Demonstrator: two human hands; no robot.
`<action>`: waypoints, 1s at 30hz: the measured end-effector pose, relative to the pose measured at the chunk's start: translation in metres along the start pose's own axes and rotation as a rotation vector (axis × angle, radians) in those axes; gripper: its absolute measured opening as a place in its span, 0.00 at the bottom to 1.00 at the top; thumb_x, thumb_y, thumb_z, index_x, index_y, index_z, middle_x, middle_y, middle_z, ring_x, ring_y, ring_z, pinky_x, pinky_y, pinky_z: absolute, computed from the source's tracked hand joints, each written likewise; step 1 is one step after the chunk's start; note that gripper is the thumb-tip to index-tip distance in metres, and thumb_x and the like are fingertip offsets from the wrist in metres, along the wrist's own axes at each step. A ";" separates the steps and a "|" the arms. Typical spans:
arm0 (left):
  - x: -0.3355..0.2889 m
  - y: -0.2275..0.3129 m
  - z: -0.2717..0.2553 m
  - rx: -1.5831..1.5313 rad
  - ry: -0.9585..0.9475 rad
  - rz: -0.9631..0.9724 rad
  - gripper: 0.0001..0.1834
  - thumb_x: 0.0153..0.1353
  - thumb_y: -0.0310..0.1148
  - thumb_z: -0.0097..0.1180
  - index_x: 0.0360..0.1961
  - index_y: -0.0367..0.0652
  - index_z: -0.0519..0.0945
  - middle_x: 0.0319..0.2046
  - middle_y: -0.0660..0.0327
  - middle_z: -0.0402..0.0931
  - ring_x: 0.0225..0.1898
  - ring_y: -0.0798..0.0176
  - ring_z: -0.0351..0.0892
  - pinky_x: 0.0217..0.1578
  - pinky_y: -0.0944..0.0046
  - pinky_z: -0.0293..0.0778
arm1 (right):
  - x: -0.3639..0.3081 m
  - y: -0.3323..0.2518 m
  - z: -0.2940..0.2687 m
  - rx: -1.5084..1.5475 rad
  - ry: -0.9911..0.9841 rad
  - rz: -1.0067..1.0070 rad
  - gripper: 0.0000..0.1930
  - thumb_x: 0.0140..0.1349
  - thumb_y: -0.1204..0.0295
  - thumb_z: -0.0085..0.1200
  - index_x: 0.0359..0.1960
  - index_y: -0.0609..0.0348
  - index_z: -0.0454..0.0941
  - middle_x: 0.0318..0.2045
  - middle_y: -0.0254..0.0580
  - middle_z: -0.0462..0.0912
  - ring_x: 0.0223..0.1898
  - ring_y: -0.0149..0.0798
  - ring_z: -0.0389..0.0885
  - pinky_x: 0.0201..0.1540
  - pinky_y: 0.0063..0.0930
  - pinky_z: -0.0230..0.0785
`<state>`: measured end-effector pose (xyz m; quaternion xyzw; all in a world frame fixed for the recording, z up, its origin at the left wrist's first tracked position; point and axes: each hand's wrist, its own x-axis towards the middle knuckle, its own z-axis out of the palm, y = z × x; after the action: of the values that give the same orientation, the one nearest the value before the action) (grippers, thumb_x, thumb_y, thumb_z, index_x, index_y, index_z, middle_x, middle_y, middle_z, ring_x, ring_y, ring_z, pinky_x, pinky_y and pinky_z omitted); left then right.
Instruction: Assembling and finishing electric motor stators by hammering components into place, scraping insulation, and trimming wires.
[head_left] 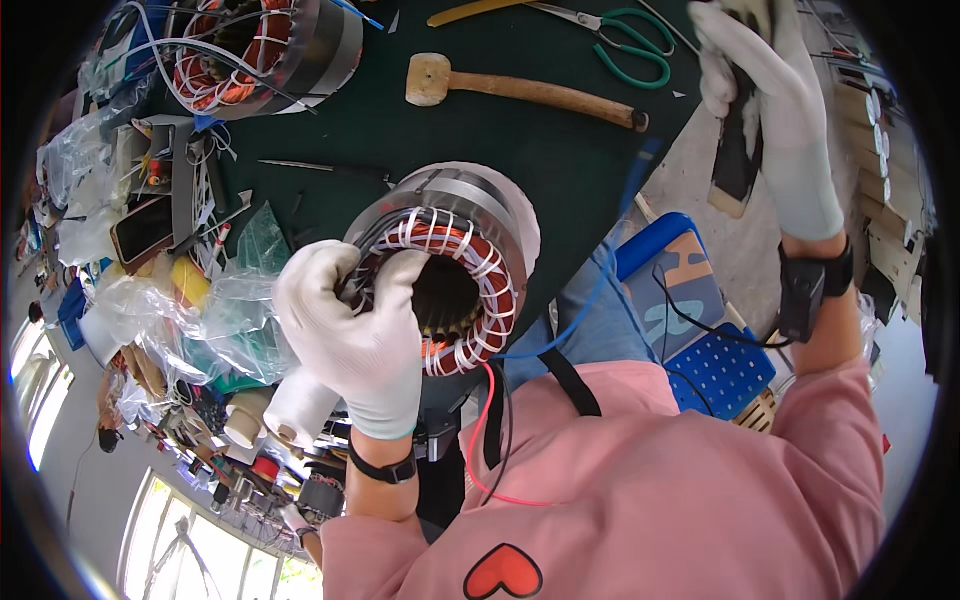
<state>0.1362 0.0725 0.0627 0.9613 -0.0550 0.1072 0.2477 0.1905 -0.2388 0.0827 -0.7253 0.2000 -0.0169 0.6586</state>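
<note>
A motor stator (493, 290) lies on the dark green tabletop, its open bore turned toward me. White lacing binds the red-brown copper winding round that bore. In a white glove, my left hand (350, 325) curls over the winding's left side, with the thumb at the bore's edge and the other fingertips partly hidden. My right hand (797, 120), also gloved in white, is raised at the upper right, well apart from the stator. It is closed round a flat, dark stick (738, 165) with a tan, wood-like lower end.
Beyond the stator lie a wooden mallet (540, 95), green-handled scissors (640, 50) and a thin pointed tool (325, 166). A second stator (325, 60) stands far left. Plastic bags (220, 320) and a white thread spool (302, 405) crowd the left. A blue perforated plastic seat (722, 375) sits below right.
</note>
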 end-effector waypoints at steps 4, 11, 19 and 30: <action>-0.013 0.041 -0.025 0.088 -0.305 0.509 0.28 0.57 0.60 0.62 0.46 0.47 0.81 0.45 0.56 0.76 0.44 0.49 0.72 0.44 0.43 0.61 | -0.038 0.025 -0.019 -0.140 0.117 -0.081 0.33 0.66 0.72 0.57 0.72 0.61 0.61 0.34 0.33 0.75 0.23 0.23 0.72 0.23 0.17 0.62; -0.005 0.025 -0.048 -0.728 -1.058 0.468 0.31 0.54 0.60 0.63 0.42 0.41 0.85 0.25 0.60 0.79 0.31 0.57 0.81 0.67 0.31 0.57 | -0.093 0.049 -0.008 0.149 0.018 0.232 0.45 0.60 0.79 0.57 0.79 0.50 0.49 0.35 0.41 0.79 0.17 0.25 0.72 0.18 0.20 0.66; 0.018 0.006 -0.064 -0.013 -0.635 0.456 0.16 0.53 0.29 0.68 0.45 0.49 0.86 0.35 0.63 0.84 0.39 0.58 0.83 0.60 0.52 0.70 | -0.154 0.087 0.047 -0.166 -0.335 -0.095 0.45 0.60 0.77 0.57 0.79 0.45 0.50 0.48 0.56 0.80 0.36 0.53 0.85 0.44 0.37 0.78; 0.045 -0.016 -0.003 -0.061 -0.218 0.222 0.34 0.30 0.43 0.85 0.33 0.39 0.75 0.34 0.60 0.69 0.35 0.54 0.72 0.37 0.60 0.71 | -0.085 0.060 0.020 0.120 0.010 0.362 0.40 0.63 0.75 0.57 0.77 0.55 0.55 0.50 0.50 0.83 0.29 0.36 0.85 0.31 0.29 0.79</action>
<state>0.1822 0.0858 0.0681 0.9473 -0.1905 0.0272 0.2561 0.1017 -0.1961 0.0429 -0.6367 0.3290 0.0862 0.6921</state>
